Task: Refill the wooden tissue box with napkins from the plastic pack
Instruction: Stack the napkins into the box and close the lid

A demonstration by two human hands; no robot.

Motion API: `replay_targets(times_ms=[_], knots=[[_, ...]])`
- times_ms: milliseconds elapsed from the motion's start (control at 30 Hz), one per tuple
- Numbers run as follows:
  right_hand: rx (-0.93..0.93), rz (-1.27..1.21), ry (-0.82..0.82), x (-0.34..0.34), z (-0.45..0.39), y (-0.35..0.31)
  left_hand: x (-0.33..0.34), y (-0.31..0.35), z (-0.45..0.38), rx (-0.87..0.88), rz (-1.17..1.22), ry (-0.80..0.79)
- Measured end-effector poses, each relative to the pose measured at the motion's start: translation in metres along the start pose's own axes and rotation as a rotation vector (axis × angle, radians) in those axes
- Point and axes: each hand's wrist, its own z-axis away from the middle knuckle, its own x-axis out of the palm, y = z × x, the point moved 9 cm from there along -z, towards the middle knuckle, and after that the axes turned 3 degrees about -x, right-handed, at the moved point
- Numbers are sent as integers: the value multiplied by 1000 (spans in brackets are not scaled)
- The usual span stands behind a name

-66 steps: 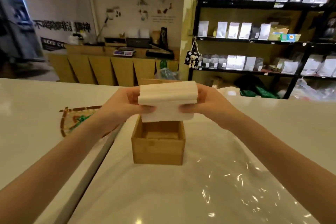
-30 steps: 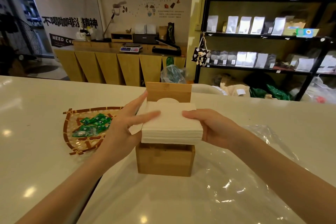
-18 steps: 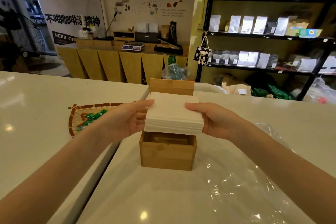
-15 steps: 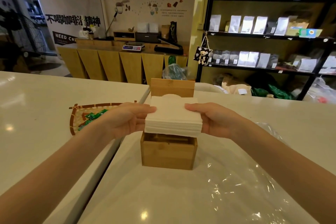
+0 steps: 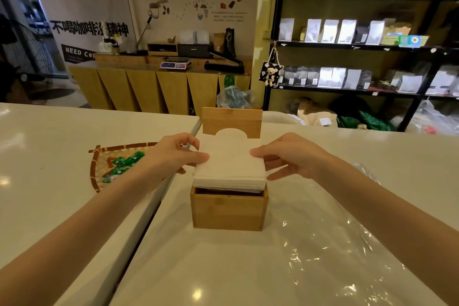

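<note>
Napkins, the white square stack, now sit lower on your open bamboo box; left hand at nine o'clock and right hand at three pinch its edges, nearly seated.

In the middle of the frame, a left hand and a right hand are gripping a stack of white napkins from either side, just above an open wooden box. The box's lid is standing upright behind. Clear plastic wrap is lying at lower right; a woven tray is sitting at left.

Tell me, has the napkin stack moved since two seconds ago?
Yes. The napkin stack has come down toward the wooden box, now resting at its rim.
</note>
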Motion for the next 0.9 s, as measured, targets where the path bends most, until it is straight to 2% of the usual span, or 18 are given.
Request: replay_targets(times_ms=[100,300,467,667,900], knots=[[-2,111,62,-4,-1,-2,0,-3,-3,-18,-51,16],[18,165,140,-7,-7,5,0,-4,-6,-51,-142,53],[40,158,155,-9,-9,8,1,-2,-7,-52,-183,27],[-26,210,177,-12,-7,3,2,1,-11,-61,-201,19],[-107,330,110,-2,-8,-3,5,-2,-19,-44,-253,12]])
